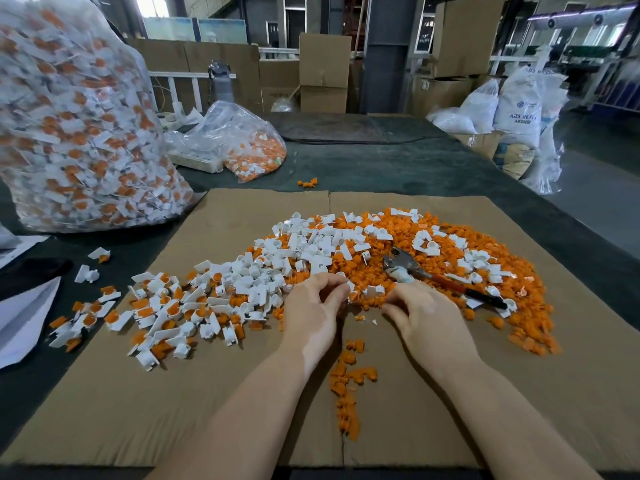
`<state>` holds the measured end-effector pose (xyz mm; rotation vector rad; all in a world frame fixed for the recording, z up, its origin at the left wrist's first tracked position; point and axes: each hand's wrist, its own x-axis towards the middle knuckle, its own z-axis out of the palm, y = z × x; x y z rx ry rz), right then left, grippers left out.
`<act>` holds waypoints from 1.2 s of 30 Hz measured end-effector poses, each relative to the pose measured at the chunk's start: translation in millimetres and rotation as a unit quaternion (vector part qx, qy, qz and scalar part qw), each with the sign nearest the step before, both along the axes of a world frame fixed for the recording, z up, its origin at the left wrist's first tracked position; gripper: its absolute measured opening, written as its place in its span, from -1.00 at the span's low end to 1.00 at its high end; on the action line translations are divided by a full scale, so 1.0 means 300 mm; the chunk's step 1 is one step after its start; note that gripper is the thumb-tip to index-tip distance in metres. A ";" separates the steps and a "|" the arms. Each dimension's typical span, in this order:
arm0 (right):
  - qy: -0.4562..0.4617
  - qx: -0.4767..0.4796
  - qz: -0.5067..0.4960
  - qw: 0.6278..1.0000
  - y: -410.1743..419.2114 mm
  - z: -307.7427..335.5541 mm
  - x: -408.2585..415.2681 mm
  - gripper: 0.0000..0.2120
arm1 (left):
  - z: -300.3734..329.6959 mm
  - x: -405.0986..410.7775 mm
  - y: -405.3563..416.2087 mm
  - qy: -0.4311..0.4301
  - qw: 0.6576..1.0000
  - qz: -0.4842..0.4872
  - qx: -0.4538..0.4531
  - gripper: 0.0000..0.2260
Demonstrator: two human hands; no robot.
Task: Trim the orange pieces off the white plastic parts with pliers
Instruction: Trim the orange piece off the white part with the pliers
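A wide heap of white plastic parts (pixel 304 251) and cut orange pieces (pixel 398 230) covers the cardboard sheet (pixel 104 410). White parts with orange still attached (pixel 162 306) lie at its left. My left hand (pixel 311 313) pinches a small white part (pixel 350 289) at its fingertips. My right hand (pixel 426 317) sits close beside it, back up and fingers curled under, thumb pointing at another white part (pixel 375 291); whether it holds anything is hidden. The pliers (pixel 405 263) lie on the heap just beyond my right knuckles, their red and black handle pointing right.
A big clear bag of untrimmed parts (pixel 76 126) stands at the far left, with a smaller bag (pixel 249 143) behind the cardboard. A trail of orange pieces (pixel 349 386) runs between my forearms. White paper (pixel 24 317) lies at the left edge. Boxes and sacks stand beyond the table.
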<state>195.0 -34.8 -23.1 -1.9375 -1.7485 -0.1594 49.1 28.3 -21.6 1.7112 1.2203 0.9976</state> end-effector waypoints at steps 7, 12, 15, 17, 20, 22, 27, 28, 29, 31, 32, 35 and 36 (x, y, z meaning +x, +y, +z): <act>0.012 0.055 -0.009 0.998 0.050 -0.013 -0.055 -0.87 | -0.001 0.007 -0.005 0.018 0.999 0.012 0.024 -0.84; 0.040 0.087 -0.003 0.995 0.037 -0.016 -0.047 -0.94 | 0.040 -0.069 0.008 0.025 0.994 0.067 0.080 -0.91; 0.059 0.103 0.004 0.993 0.031 -0.015 -0.047 -0.93 | 0.077 -0.185 0.068 0.106 0.971 0.160 0.144 -0.90; 0.066 0.103 0.008 0.992 0.032 -0.013 -0.050 -0.92 | 0.086 -0.259 0.106 0.163 0.952 0.209 0.155 -0.89; 0.080 0.103 0.011 0.991 0.032 -0.011 -0.049 -0.92 | 0.076 -0.322 0.138 0.232 0.934 0.235 0.138 -0.87; 0.089 0.101 0.008 0.991 0.029 -0.010 -0.046 -0.91 | 0.064 -0.330 0.146 0.256 0.930 0.234 0.125 -0.87; 0.097 0.110 0.013 0.989 0.022 -0.008 -0.046 -0.92 | 0.073 -0.246 0.114 0.266 0.925 0.193 0.189 -0.87; 0.097 0.114 0.016 0.989 0.021 -0.006 -0.046 -0.92 | 0.080 -0.212 0.098 0.230 0.942 0.145 0.196 -0.88; 0.098 0.118 0.020 0.988 0.020 -0.005 -0.046 -0.92 | 0.084 -0.175 0.078 0.205 0.955 0.088 0.194 -0.87; 0.099 0.120 0.029 0.987 0.018 -0.003 -0.046 -0.92 | 0.082 -0.101 0.039 0.181 0.968 -0.015 0.175 -0.83; 0.100 0.118 0.035 0.987 0.016 -0.002 -0.046 -0.92 | 0.076 -0.068 0.026 0.178 0.968 -0.049 0.170 -0.80; 0.106 0.112 0.059 0.986 0.015 -0.001 -0.044 -0.92 | 0.054 0.001 0.005 0.196 0.960 -0.091 0.179 -0.75; 0.105 0.111 0.064 0.986 0.015 -0.001 -0.045 -0.92 | 0.048 0.015 0.003 0.198 0.960 -0.092 0.175 -0.75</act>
